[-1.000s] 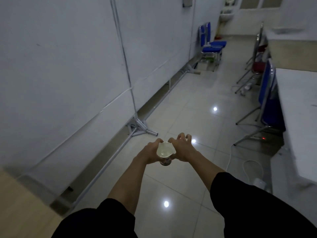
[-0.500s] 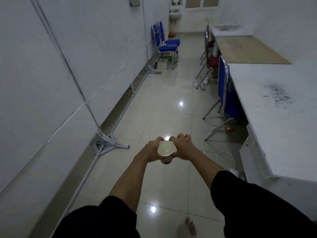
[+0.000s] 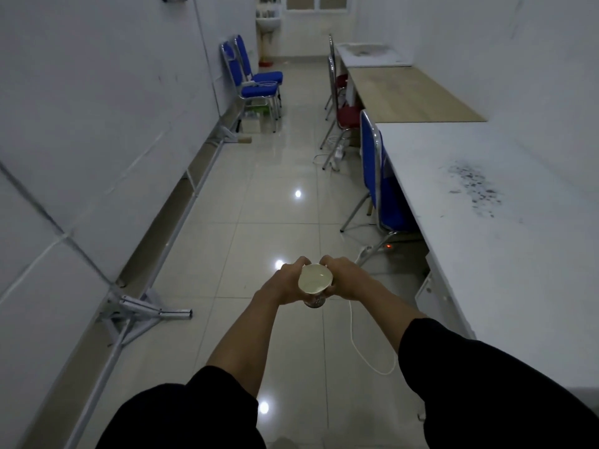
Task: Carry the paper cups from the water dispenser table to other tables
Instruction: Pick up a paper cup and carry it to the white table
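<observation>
A paper cup [image 3: 315, 280] with a pale inside and a printed outside is held upright in front of me over the tiled floor. My left hand [image 3: 282, 283] wraps its left side and my right hand [image 3: 347, 280] wraps its right side, fingers closed around it. A long white table [image 3: 492, 228] runs along the right wall, close beside my right arm. Further down stands a wooden-topped table [image 3: 408, 92].
White partition panels on metal feet [image 3: 146, 311] line the left. A blue chair [image 3: 376, 179] is tucked at the white table, red chairs [image 3: 346, 116] beyond it, two blue chairs [image 3: 256, 82] far left. A white cable [image 3: 363, 351] and power strips lie on the floor.
The view has swung right and moved forward down the aisle, so the white table now fills the right side. Both hands keep the cup held the same way.
</observation>
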